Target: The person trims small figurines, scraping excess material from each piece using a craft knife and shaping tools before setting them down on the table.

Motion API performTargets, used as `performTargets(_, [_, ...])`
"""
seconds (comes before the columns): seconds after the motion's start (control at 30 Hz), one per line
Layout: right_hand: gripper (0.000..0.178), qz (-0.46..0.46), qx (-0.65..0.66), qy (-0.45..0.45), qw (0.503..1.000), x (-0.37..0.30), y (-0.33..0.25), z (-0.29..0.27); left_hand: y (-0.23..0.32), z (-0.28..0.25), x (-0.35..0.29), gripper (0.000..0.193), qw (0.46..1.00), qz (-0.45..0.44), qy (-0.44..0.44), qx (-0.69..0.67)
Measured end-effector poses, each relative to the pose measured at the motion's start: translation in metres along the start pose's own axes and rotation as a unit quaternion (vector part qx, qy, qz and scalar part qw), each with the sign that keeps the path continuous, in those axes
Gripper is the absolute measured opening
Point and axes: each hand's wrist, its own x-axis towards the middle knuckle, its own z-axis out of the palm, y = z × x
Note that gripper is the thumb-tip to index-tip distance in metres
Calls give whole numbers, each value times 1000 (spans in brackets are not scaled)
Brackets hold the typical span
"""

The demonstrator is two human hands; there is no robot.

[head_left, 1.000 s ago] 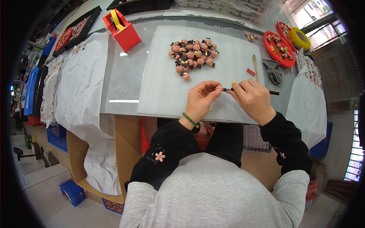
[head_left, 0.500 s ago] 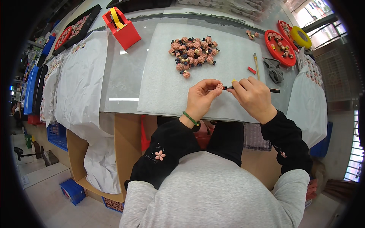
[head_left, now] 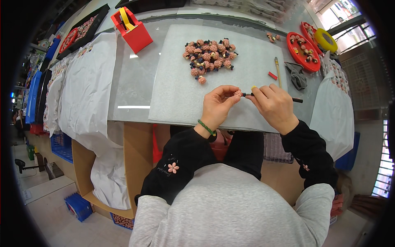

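Between the fingertips of my left hand (head_left: 221, 105), closed in a pinch, is a small pink knobbly figurine (head_left: 238, 94). My right hand (head_left: 272, 103) is closed around a slim black pen-like tool (head_left: 297, 100); whether it is a brush or a marker I cannot tell. The tool's tip meets the figurine's right side. Both hands are over the near part of a white foam sheet (head_left: 173, 82). Beyond them lies a cluster of similar pink figurines (head_left: 210, 55) with dark blue and cream parts.
Right of the cluster lie a thin yellowish stick (head_left: 278, 71), a small red piece (head_left: 272, 75) and a grey cloth (head_left: 297, 77). Farther right are a red tray (head_left: 291, 50) of figurines and a yellow tape roll (head_left: 326, 40). A red tape dispenser (head_left: 138, 38) stands at the back left.
The tool's tip has shifted very slightly against the figurine, and my right fingers have moved a little. My left hand stays almost still.
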Motion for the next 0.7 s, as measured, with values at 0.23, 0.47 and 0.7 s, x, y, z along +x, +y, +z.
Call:
performTargets(0.23, [22,-5,-3,-13,1000,2,1,-2,-2,-1,0,20,1000,7,-1,2])
performTargets(0.47, [21,-14,-4,-10,1000,3,1,-2,-4,-2,1,20,1000,13,-3,6])
performTargets(0.7, [21,-8,2,2,1000,0,1,-1,-3,-1,0,20,1000,8,1,4])
